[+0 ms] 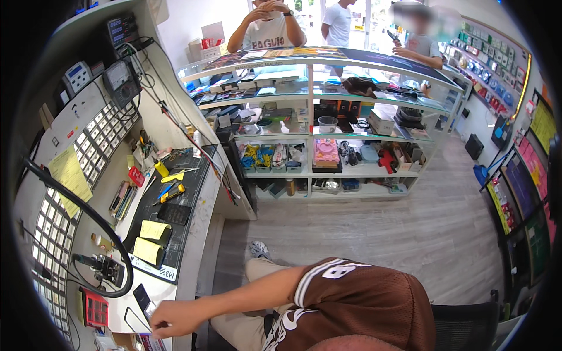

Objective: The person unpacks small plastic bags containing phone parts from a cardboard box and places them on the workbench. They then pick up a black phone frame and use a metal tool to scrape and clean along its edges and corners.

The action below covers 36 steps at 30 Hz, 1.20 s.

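My right arm, in a brown short sleeve, reaches across to the white workbench (pixel 202 245) at left. There my right hand (pixel 172 319) is closed, its fingers curled together near the bench's edge. What it holds, if anything, is hidden by the fingers. Just beyond the knuckles lies a dark, phone-like rectangle (pixel 142 297), partly covered by the hand. A thin, bent dark strip (pixel 137 319) shows beside the fingers. My left hand is out of view.
A black work mat (pixel 196 181) carries yellow notes (pixel 149 250), a dark phone (pixel 174 213) and yellow-handled tools (pixel 172 193). A black curved arm (pixel 88 207) arches over the bench. Ahead stands a glass display counter (pixel 310 120), with several people behind it. A chair back (pixel 462 319) is at lower right.
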Tool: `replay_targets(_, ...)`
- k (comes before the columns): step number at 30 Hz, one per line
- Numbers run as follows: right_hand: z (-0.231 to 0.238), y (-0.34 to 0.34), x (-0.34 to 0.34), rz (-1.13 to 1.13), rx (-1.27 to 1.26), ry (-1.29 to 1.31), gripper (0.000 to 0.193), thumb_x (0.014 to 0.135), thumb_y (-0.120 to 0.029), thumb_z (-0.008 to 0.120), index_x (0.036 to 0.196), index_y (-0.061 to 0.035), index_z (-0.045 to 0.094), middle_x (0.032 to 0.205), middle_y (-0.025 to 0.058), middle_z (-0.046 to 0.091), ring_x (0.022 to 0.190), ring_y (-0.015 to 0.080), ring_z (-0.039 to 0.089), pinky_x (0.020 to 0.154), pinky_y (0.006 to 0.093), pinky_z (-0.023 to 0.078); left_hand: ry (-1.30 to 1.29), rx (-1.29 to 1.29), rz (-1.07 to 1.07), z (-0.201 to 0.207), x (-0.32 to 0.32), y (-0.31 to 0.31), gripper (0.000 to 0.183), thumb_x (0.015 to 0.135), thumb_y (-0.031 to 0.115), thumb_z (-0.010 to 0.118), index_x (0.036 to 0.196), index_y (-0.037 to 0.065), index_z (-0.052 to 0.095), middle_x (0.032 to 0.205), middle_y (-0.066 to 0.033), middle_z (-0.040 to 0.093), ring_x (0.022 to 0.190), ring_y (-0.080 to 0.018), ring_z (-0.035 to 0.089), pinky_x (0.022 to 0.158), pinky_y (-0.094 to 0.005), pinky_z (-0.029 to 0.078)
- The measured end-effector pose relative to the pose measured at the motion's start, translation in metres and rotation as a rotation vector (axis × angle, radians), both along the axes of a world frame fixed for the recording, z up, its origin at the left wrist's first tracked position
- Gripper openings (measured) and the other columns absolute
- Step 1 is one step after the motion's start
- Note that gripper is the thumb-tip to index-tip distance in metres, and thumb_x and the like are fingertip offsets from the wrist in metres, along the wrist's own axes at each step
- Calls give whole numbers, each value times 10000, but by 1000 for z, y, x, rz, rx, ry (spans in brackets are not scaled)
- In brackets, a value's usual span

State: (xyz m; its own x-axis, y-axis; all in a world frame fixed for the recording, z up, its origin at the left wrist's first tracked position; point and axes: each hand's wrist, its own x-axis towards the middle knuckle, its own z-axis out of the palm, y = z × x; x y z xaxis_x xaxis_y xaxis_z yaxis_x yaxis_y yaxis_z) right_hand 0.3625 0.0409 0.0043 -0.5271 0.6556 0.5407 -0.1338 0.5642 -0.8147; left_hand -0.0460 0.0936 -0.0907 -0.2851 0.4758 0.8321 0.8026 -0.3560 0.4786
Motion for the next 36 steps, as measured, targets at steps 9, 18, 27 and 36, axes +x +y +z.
replay_targets(9, 52, 68, -138, 30, -276, -69, 587, 931, -379, 722, 1254, 86, 566, 1011, 232, 692, 924, 350, 691, 770, 431, 553, -185, -108, -19, 55, 39, -17, 497, 1020, 354, 622, 1332, -30, 581, 1118, -219, 668, 945, -329, 680, 738, -399, 547)
replay_targets(18, 10, 95, -189, 227, -559, 121, 299, 915, -153, 761, 873, 4, 510, 707, 137, 647, 545, 214, 693, 430, 326, 516, -746, -412, -276, 51, -2, 0, 601, 1030, 340, 609, 1523, 24, 478, 1385, -192, 567, 1174, -227, 619, 937, -371, 553)
replay_targets(27, 2, 102, -178, 185, -550, 125, 210, 922, -46, 707, 791, 48, 573, 694, 174, 678, 567, 252, 725, 456, 340, 584, -4, -390, -206, 5, -62, 26, 588, 1015, 313, 635, 1523, 55, 491, 1368, -222, 573, 1166, -279, 629, 956, -404, 558)
replay_targets(36, -21, 110, -201, 82, -300, -13, 252, 854, -148, 754, 760, 33, 608, 696, 196, 683, 583, 278, 716, 506, 389, 572, -59, -354, 6, 39, -38, -20, 695, 879, 160, 692, 1540, 178, 481, 1405, -256, 575, 1194, -389, 631, 975, -470, 536)
